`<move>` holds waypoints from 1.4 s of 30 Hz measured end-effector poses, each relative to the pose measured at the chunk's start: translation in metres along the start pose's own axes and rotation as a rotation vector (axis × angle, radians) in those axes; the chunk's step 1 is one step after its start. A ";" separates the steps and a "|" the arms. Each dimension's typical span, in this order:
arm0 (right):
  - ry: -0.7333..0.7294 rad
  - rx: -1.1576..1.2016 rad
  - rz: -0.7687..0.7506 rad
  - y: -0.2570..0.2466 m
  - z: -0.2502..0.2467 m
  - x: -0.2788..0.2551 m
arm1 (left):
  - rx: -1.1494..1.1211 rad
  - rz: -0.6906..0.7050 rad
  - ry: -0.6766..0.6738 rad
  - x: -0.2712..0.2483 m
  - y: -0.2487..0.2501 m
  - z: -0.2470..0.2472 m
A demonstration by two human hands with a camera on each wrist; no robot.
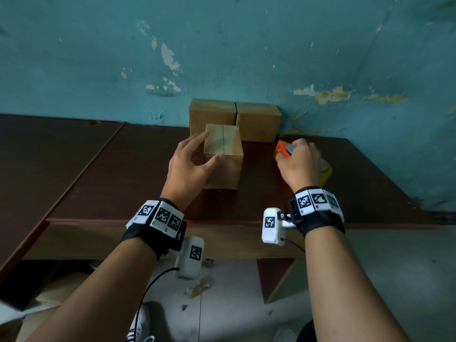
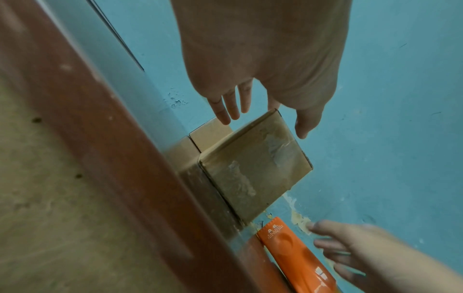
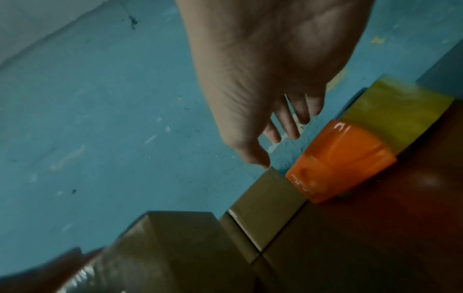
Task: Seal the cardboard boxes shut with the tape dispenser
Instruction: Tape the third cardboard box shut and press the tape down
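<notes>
A small cardboard box (image 1: 223, 154) with a centre seam on top stands on the dark wooden table (image 1: 123, 169). Two larger boxes (image 1: 212, 114) (image 1: 259, 122) sit behind it against the wall. My left hand (image 1: 213, 145) is open and spread around the small box's top left corner, thumb at its front edge; whether it touches I cannot tell. In the left wrist view the left hand (image 2: 267, 123) hovers over the box (image 2: 255, 164). My right hand (image 1: 296, 156) is open over the orange tape dispenser (image 1: 281, 149) with its yellowish tape roll (image 3: 395, 111); the fingers (image 3: 293, 134) are straight and off the dispenser (image 3: 338, 158).
A peeling teal wall (image 1: 222, 58) rises right behind the boxes. The table's front edge (image 1: 222, 222) runs below my wrists, and a second table section (image 1: 49, 149) joins at the left. Cardboard and scraps (image 1: 199, 285) lie on the floor underneath.
</notes>
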State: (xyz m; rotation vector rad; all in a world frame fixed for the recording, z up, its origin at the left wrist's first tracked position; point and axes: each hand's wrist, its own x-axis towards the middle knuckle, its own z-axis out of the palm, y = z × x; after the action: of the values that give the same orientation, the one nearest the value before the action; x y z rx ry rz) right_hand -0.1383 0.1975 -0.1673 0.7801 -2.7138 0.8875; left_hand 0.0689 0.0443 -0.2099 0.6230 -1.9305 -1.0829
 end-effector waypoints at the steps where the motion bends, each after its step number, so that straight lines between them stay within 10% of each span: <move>1: -0.023 -0.059 0.028 0.003 0.002 0.000 | -0.006 -0.002 0.007 0.000 0.000 0.001; 21: -0.076 -0.120 0.158 0.017 -0.006 0.003 | -0.011 -0.035 -0.035 0.004 0.014 0.002; 34: 0.167 0.515 -0.237 -0.014 -0.042 -0.013 | -0.091 0.046 -0.014 0.010 0.034 -0.011; 42: 0.041 0.643 -0.448 -0.034 -0.046 -0.032 | -0.482 -0.006 -0.122 0.010 0.055 -0.011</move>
State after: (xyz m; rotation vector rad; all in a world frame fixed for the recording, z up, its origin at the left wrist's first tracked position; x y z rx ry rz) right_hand -0.0922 0.2154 -0.1234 1.3844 -2.0613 1.6326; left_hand 0.0712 0.0600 -0.1557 0.2992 -1.6744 -1.5518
